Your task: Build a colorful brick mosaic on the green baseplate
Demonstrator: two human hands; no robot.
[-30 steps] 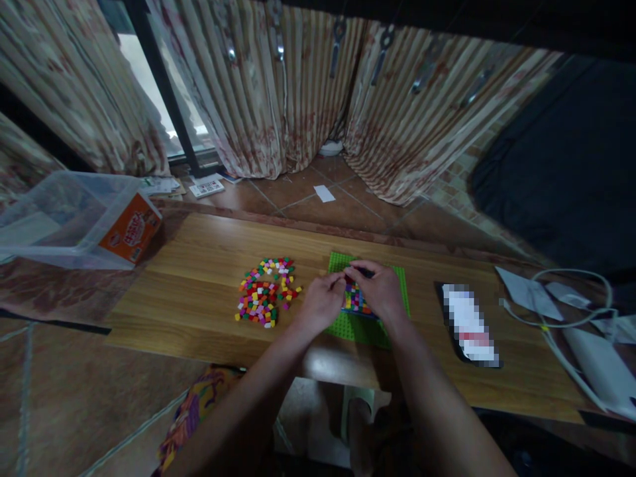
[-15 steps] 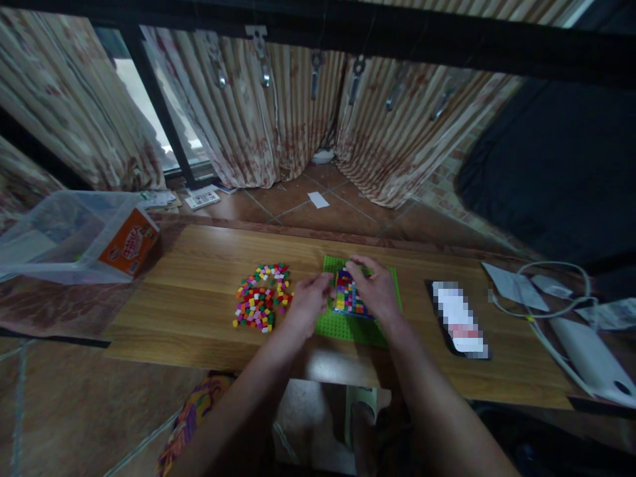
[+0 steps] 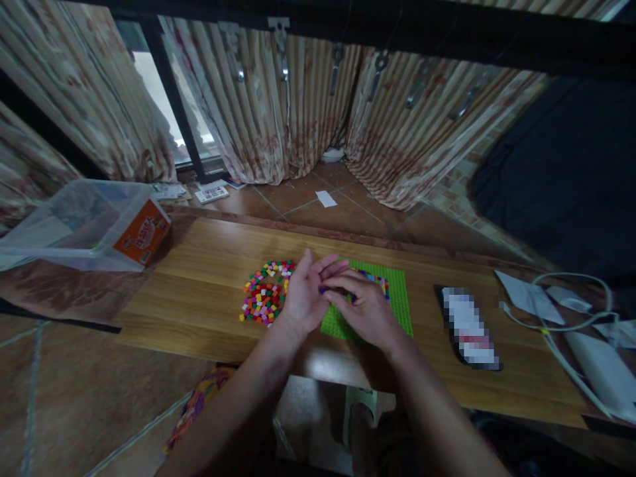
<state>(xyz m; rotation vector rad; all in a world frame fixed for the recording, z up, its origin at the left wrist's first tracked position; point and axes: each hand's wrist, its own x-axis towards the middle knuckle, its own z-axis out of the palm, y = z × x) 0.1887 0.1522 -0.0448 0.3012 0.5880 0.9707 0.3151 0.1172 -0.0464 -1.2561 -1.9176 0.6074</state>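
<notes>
My left hand [image 3: 304, 295] is turned palm up with its fingers stretched out, beside the loose bricks. Thumb and fingers of my right hand [image 3: 365, 308] pinch a small dark purple-blue brick [image 3: 323, 289] against or just over the left palm. Beneath my right hand lies a green studded baseplate [image 3: 400, 298] on the table. A block of multicoloured bricks [image 3: 382, 283] sits on the plate, mostly covered by my hands. To the left is a pile of small coloured bricks [image 3: 261, 298], partly behind my left hand.
A phone [image 3: 470, 328] with a blurred screen lies on the wooden table [image 3: 189, 298] to the right. Past it are a white cable [image 3: 571, 275], papers and a white device [image 3: 601, 364]. A clear plastic bin [image 3: 89, 225] with an orange label stands at far left.
My left hand has turned palm up and opened. My right hand has left the brick block and come over to the left palm, pinching a dark brick. The view has shifted slightly.
</notes>
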